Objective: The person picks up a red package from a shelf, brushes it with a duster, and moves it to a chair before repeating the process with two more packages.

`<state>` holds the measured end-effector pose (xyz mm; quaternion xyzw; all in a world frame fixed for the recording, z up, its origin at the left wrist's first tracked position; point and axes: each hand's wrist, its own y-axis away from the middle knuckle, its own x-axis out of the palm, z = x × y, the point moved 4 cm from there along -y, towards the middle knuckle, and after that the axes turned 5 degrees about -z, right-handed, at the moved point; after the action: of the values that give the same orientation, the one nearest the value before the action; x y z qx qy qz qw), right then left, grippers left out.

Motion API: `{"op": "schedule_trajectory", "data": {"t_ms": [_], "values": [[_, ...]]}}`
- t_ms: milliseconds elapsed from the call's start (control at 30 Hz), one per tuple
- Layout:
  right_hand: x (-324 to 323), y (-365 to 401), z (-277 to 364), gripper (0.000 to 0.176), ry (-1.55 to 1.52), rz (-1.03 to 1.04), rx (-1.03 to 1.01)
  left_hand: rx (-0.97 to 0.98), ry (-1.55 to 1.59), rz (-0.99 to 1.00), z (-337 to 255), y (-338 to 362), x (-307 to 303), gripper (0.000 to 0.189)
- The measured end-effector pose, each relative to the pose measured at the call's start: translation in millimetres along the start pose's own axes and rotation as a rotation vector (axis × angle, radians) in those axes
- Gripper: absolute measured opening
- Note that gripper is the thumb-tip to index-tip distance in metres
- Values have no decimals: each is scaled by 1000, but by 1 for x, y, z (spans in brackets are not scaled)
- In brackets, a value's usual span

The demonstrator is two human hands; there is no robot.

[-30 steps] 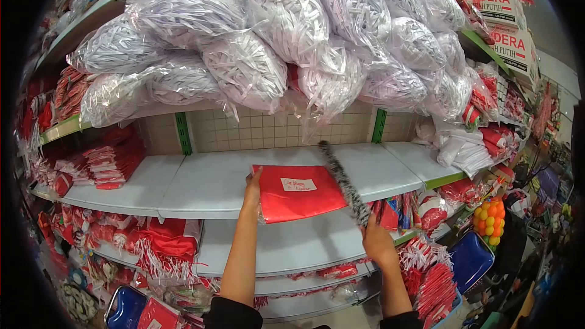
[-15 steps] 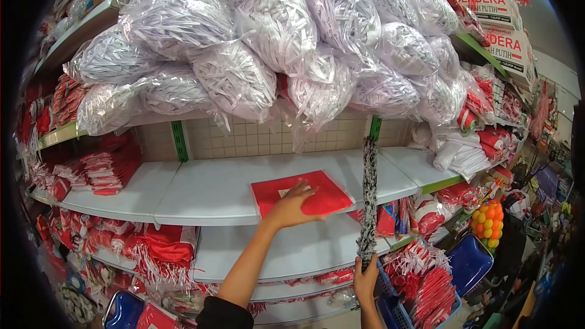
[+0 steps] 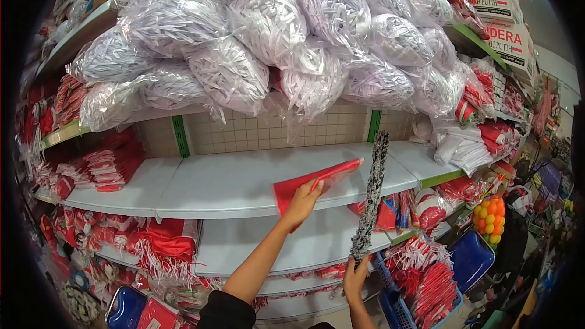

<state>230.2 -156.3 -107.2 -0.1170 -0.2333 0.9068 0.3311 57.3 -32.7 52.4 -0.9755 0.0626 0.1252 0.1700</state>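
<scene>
My left hand (image 3: 303, 202) grips a red packet (image 3: 289, 190) by its lower edge, fingers wrapped over it. The packet is tilted up above the front of the pale shelf (image 3: 219, 189). In my right hand (image 3: 355, 275) is the lower end of a fluffy black-and-white duster (image 3: 371, 201), which stands nearly upright with its top in front of the shelf's right part.
Bags of white strips (image 3: 237, 73) fill the upper shelf. Red-and-white packets (image 3: 109, 167) lie at the left. A blue basket (image 3: 399, 304) with red-and-white goods stands at lower right. Boxes (image 3: 506, 42) are stacked at upper right.
The red packet lay flat on the shelf under my left hand; now it is lifted and tilted in that hand. The duster's top has shifted right and its lower end left, with my right hand.
</scene>
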Motion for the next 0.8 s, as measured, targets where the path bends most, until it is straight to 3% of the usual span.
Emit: {"op": "schedule_trajectory", "data": {"t_ms": [100, 133, 267, 400, 500, 533, 667, 767, 800], "values": [[17, 9, -26, 24, -84, 62, 93, 138, 456, -226, -8, 8, 15, 50], [24, 10, -25, 9, -172, 40, 54, 57, 658, -215, -11, 11, 19, 50], [30, 19, -18, 7, -252, 159, 101, -1, 1257, -182, -44, 28, 21, 38], [30, 22, -9, 9, -221, 242, 69, 82, 1103, -288, 7, 8, 6, 32], [26, 24, -12, 32, -61, 440, 100, -42, 893, -334, 37, -4, -20, 31], [27, 25, -16, 38, 1, 465, 19, -134, 883, -271, 41, -4, -29, 30], [31, 35, -26, 27, -47, 595, 19, -278, 966, 38, 65, -23, -60, 32], [36, 39, -45, 27, 101, 679, 27, -394, 1045, 88, 34, -14, -59, 34], [36, 35, -45, 24, 84, 544, -75, -397, 1008, 86, 35, -15, -60, 35]]}}
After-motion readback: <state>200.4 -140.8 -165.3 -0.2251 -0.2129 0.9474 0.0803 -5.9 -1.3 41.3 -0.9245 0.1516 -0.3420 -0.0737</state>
